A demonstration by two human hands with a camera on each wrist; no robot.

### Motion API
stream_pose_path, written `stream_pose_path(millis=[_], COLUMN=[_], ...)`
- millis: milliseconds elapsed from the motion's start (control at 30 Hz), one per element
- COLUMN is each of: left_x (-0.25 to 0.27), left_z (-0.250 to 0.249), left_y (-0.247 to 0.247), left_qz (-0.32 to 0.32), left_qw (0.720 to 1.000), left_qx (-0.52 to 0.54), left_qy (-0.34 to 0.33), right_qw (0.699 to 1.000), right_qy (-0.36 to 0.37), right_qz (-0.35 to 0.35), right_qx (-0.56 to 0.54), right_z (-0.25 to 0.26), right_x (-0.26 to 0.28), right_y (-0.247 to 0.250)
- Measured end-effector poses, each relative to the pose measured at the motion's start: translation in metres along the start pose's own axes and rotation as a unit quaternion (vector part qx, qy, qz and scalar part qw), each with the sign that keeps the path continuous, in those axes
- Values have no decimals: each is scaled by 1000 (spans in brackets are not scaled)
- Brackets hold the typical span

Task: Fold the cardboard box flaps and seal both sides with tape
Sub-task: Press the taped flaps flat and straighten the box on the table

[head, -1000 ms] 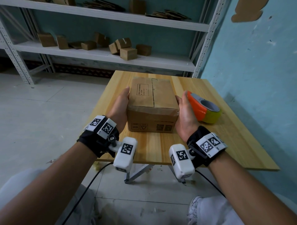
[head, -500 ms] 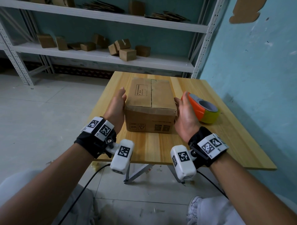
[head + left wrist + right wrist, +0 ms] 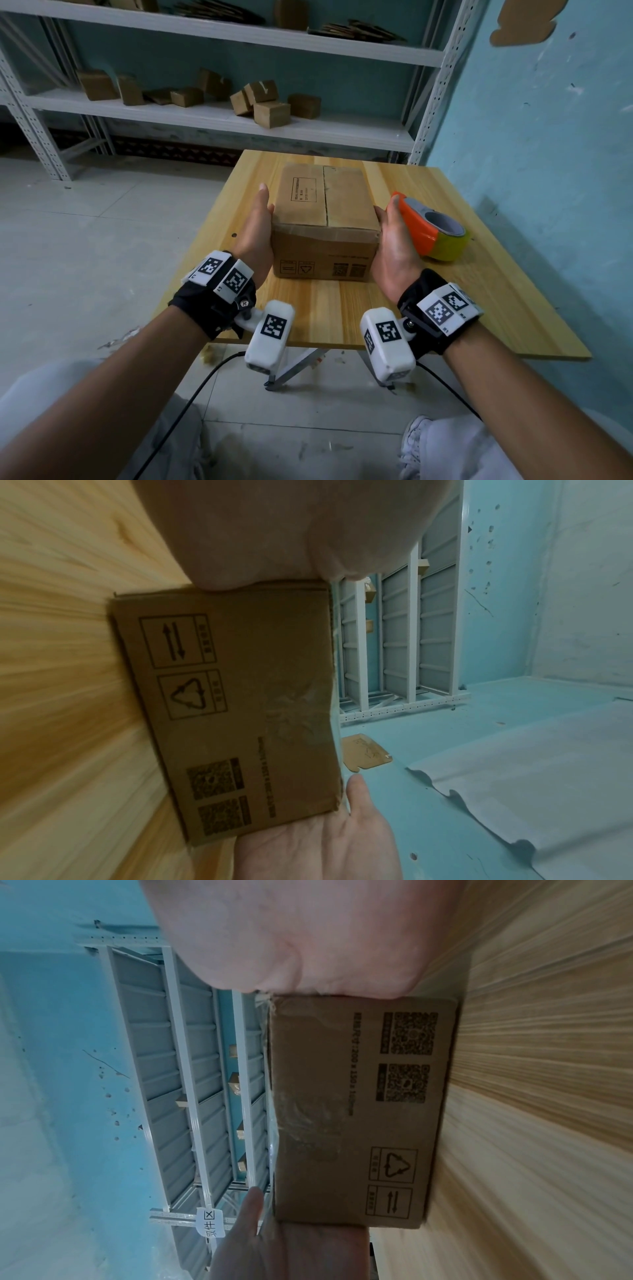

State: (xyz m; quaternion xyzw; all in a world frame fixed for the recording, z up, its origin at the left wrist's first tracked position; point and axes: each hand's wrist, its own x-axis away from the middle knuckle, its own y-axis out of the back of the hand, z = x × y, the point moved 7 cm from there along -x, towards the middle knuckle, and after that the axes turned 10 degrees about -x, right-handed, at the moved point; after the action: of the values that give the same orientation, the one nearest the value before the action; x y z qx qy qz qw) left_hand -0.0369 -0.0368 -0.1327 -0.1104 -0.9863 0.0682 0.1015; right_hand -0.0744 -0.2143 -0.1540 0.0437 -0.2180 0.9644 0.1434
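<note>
wooden table (image 3: 479, 308), cardboard box (image 3: 325, 219) pushed farther away, hands unchanged

Wall (image 3: 534, 113): turquoise paint is peeling in patches, rising just right of the right hand.
Floor (image 3: 85, 240): pale tiles are spreading out left of the left hand.
Shelves (image 3: 219, 118): a white metal rack is standing beyond both hands, holding small brown cartons.

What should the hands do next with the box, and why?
Probably the right hand should let go and pick up the tape dispenser beside it, while the left hand steadies the cardboard box. The top flaps already lie folded shut.
</note>
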Motion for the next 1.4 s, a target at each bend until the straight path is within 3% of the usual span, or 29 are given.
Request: stream_pose_path(millis=[167,333,400,500,600,667,1400], left_x=[1,7,13,24,30,30,19], left_z=[-4,-29,-40,-46,-43,-42,-37], left_y=[0,17,18,7,-5,-7,-3], left_qz=[41,-2,9,34,44,39,38], left_qw=[996,972,951,898,844,828,837], left_qx=[-84,-205,-252,-347,-425,-440,-424], left_qy=[-8,-116,-180,-269,-325,-345,-345], right_qw=[1000,976,951,915,900,891,904], right_qy=[15,134,175,237,250,256,245], right_qz=[11,43,65,93,116,118,120], right_qx=[-3,165,248,313,339,355,330], right_z=[14,47,54,56,52,51,42], right_x=[6,19,23,29,29,28,23], right_y=[-2,-10,-14,-23,-30,-31,-24])
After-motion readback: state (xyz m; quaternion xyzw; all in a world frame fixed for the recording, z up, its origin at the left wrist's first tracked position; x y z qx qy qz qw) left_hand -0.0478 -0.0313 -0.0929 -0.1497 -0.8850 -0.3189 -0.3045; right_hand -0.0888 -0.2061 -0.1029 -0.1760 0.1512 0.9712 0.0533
